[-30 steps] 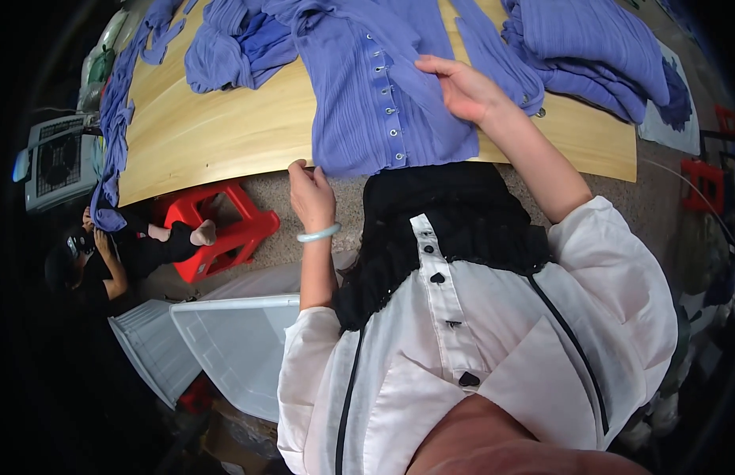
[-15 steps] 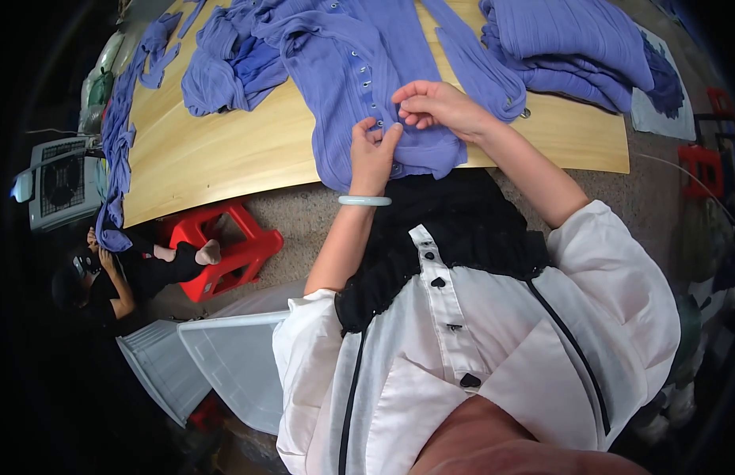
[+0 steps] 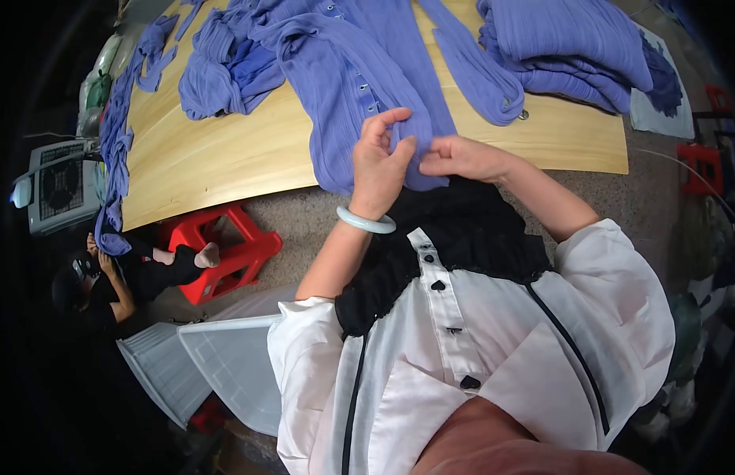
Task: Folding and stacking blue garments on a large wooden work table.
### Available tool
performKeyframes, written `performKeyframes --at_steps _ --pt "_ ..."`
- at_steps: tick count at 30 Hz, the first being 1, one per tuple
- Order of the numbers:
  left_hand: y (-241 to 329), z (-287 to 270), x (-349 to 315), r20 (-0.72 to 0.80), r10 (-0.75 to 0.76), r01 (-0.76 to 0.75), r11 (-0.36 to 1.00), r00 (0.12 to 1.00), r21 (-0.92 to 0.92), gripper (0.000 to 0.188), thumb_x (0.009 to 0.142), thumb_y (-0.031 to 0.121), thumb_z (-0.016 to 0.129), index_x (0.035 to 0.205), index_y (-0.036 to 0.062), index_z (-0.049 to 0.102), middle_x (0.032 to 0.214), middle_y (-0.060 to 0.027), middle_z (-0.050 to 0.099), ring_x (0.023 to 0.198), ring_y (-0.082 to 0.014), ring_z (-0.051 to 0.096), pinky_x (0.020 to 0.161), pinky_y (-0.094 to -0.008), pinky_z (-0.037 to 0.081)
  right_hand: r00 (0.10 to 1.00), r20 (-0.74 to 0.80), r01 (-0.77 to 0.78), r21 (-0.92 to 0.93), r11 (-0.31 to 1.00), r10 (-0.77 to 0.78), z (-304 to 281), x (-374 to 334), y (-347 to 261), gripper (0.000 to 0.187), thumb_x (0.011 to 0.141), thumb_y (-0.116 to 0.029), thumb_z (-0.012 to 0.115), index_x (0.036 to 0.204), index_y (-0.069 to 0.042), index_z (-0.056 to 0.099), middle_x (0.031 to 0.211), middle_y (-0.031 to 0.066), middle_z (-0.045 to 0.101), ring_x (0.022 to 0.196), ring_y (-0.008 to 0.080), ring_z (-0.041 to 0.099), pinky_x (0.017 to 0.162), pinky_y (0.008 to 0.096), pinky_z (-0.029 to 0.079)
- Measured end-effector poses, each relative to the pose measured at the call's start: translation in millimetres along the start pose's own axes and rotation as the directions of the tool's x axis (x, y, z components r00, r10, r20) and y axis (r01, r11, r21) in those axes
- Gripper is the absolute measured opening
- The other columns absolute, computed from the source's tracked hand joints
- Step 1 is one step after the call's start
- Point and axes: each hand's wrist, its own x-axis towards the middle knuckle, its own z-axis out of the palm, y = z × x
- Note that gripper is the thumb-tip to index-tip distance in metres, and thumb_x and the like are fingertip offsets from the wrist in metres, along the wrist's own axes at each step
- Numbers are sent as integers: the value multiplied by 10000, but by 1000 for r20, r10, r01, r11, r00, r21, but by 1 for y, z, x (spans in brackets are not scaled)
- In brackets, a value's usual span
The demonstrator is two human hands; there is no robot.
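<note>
A periwinkle-blue ribbed garment (image 3: pixel 336 119) lies on the wooden table, its lower end hanging over the near edge. A placket with several metal fastenings (image 3: pixel 363 91) runs down its middle. Over the lower placket is my left hand (image 3: pixel 379 166), a pale bangle (image 3: pixel 366 220) at its wrist. The left thumb and index finger are apart, with nothing visible between them. To its right, my right hand (image 3: pixel 466 160) has its fingers drawn together at the garment's lower right edge, apparently pinching the fabric; the fingertips are slightly blurred.
Folded blue garments (image 3: pixel 569 47) are stacked at the table's (image 3: pixel 217 162) far right. A crumpled one (image 3: pixel 229 75) lies left; blue strips (image 3: pixel 118 142) trail over the left edge. A red stool (image 3: pixel 233 253), a seated person (image 3: pixel 122 277) and a grey-white plastic bin (image 3: pixel 233 364) are at lower left.
My right hand has moved down to the garment's lower right edge. My left hand has turned and shifted slightly right, its index finger now stretched out. The garment's lower end has shifted slightly.
</note>
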Motion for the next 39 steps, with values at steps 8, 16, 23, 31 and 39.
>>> performKeyframes --at_steps 8,16,23,31,39 --pt "-25 -17 3 123 -249 233 963 961 137 347 695 -61 461 1038 -8 479 971 -64 420 494 -25 397 442 -184 340 986 -59 -149 74 986 153 -2 -34 9 207 828 -210 522 873 -14 571 809 -40 545 730 22 465 656 176 388" --pt "-29 -9 23 461 290 -540 338 839 771 478 592 -47 489 1063 31 469 1144 -231 373 1087 -380 365 883 -408 335 973 -229 -46 -289 956 -22 -6 -54 0 159 777 -183 570 787 -27 597 712 -66 511 679 26 443 626 186 366" --pt "-24 15 12 443 333 -554 499 832 666 638 564 110 666 1137 27 400 1055 -186 397 968 -343 425 806 -379 367 962 -262 -110 -91 990 83 -11 -66 -35 182 762 -120 581 905 -8 579 853 6 582 762 59 530 683 198 425" --pt "-19 20 34 19 397 -359 806 918 471 255 679 -14 497 933 -19 499 755 -169 561 707 -319 566 616 -347 439 954 -282 143 129 981 -102 -5 -15 -71 236 796 -150 543 980 -9 500 847 -2 548 737 35 502 634 178 414" --pt "-35 -52 126 -125 -448 384 856 885 -345 216 829 195 456 936 8 464 813 -124 549 661 -223 573 522 -304 477 948 -173 233 -186 955 -265 5 22 -91 389 812 -184 514 1158 -37 414 939 61 554 833 96 520 710 219 418"
